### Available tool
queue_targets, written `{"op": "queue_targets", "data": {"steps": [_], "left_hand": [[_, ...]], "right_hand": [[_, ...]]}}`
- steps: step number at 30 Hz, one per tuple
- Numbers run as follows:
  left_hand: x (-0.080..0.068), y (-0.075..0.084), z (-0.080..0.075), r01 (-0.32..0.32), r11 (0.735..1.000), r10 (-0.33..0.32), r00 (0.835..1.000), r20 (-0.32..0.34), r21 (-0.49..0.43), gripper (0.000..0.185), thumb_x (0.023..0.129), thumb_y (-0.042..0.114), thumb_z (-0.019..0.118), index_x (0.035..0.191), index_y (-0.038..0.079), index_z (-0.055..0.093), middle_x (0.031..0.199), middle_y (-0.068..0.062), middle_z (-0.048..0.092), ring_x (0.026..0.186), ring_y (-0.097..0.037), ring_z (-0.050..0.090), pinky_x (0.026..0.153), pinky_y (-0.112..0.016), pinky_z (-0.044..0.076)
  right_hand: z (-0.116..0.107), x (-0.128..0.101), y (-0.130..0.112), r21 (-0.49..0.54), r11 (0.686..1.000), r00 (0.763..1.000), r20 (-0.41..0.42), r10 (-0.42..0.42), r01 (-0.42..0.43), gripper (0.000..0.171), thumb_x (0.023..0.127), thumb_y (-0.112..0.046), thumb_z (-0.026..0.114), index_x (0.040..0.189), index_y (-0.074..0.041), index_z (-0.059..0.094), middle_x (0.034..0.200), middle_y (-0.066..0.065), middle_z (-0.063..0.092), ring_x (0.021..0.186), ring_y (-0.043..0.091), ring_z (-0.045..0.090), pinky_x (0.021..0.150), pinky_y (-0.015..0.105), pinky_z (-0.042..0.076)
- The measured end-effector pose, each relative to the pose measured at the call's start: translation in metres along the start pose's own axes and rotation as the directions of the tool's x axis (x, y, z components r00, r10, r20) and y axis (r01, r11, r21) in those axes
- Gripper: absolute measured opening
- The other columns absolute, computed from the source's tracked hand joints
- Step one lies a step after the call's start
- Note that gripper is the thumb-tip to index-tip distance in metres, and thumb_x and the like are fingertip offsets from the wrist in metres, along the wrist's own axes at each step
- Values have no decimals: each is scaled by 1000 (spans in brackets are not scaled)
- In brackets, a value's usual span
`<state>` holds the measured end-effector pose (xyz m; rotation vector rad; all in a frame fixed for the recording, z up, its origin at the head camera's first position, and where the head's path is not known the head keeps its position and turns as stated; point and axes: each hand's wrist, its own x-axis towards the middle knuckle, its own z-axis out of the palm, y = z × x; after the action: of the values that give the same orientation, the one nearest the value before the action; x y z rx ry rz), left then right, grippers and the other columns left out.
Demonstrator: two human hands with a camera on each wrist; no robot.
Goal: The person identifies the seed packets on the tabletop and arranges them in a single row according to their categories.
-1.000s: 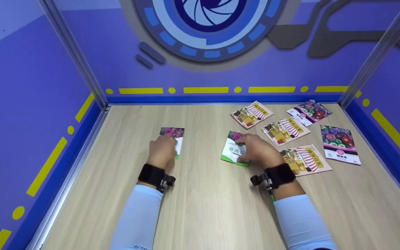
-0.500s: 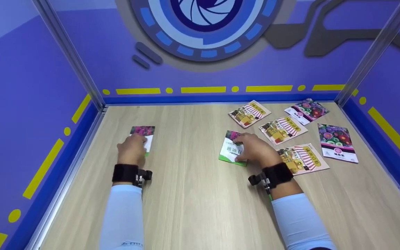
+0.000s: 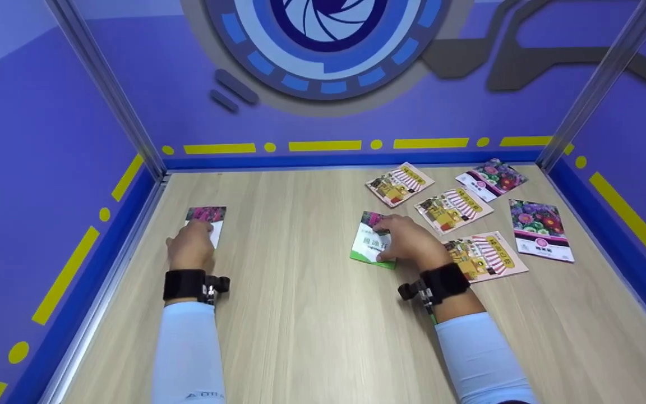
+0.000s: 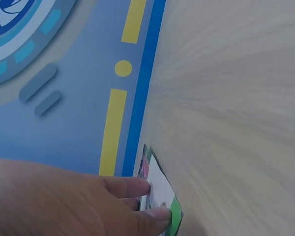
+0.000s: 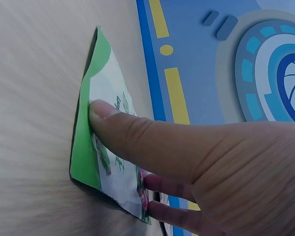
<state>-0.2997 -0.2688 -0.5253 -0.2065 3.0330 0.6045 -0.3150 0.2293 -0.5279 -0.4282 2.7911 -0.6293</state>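
A pinch at left, a pinch at centre

On my screen the blue-violet wall point(image 3: 149, 90) fills the top of the head view, and the pale wooden table point(image 3: 295, 336) spreads below. Light-blue sleeves point(image 3: 189, 353) rise from the bottom edge. I see the left hand point(image 3: 190, 245) at centre left and the right hand point(image 3: 410, 241) just right of centre. Three awning packets point(image 3: 453, 210) and two dark flower packets point(image 3: 541, 230) lie at the right and upper right; the nearest awning one is partly hidden by the right wrist. Each hand grips a smaller white-and-green packet: the left packet point(image 3: 213, 215) and the right packet point(image 3: 368, 242). On my wrist views, thumbs press near the green borders, fingers bent to the flowered ends, parted by roughly the packet between.
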Motion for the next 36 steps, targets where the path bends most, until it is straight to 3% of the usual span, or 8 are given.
{"op": "queue_targets", "data": {"steps": [6,13,17,20,24,27,30,36], "left_hand": [[-2,-3,-3,-9,1000,9,1000,20,-18,72,83,-20,59,152,2,63,153,-30,63,137,-55,62,112,-76,41],[3,6,-6,-57,998,58,998,22,-41,58,96,1,64,154,-1,61,168,-29,48,152,-55,48,121,-78,38],[4,29,-2,-145,987,145,989,0,-68,54,100,11,72,153,-1,62,175,-24,41,159,-52,42,128,-70,39],[0,54,4,-205,974,206,978,8,-95,50,104,14,72,152,2,63,170,-20,49,156,-47,48,128,-62,43],[-11,91,18,-245,952,261,962,74,-184,51,106,21,72,155,10,62,164,-13,57,150,-39,57,127,-55,47],[-20,119,30,-271,935,303,945,121,-227,52,106,26,73,156,15,63,164,-9,58,151,-34,57,128,-52,47],[-29,145,44,-338,919,369,920,135,-202,49,105,24,74,153,15,66,161,-9,61,151,-32,58,128,-49,48],[-49,183,69,-524,850,522,831,190,-44,42,101,27,80,139,9,76,135,-9,73,128,-28,70,112,-45,59]], "right_hand": [[1,0,0,10,1000,1000,6,19,-19,74,83,-20,98,150,-12,68,161,22,58,151,44,53,128,59,43],[0,0,-1,9,1000,1000,-2,2,-2,74,83,-20,98,149,-11,68,161,21,59,152,44,53,128,58,44],[0,-1,-2,11,1000,1000,-11,18,-18,77,82,-20,99,151,-9,66,159,21,60,149,43,55,127,59,45],[3,0,-5,8,1000,1000,-15,22,-21,77,82,-22,99,149,-6,65,153,20,65,139,40,61,123,58,49],[8,3,-12,-22,1000,999,-42,-16,15,75,80,-24,100,144,-2,68,150,21,67,135,39,63,121,56,50],[11,4,-18,-93,995,996,-79,-50,43,78,76,-28,103,145,-6,72,152,22,63,139,44,57,118,59,51],[14,4,-24,-144,989,994,-94,-55,41,81,75,-34,103,147,-13,73,150,24,59,136,44,55,116,59,52],[24,7,-38,-181,979,994,-48,-102,92,81,84,-42,97,152,-10,68,158,26,59,143,43,58,122,58,50]]}}
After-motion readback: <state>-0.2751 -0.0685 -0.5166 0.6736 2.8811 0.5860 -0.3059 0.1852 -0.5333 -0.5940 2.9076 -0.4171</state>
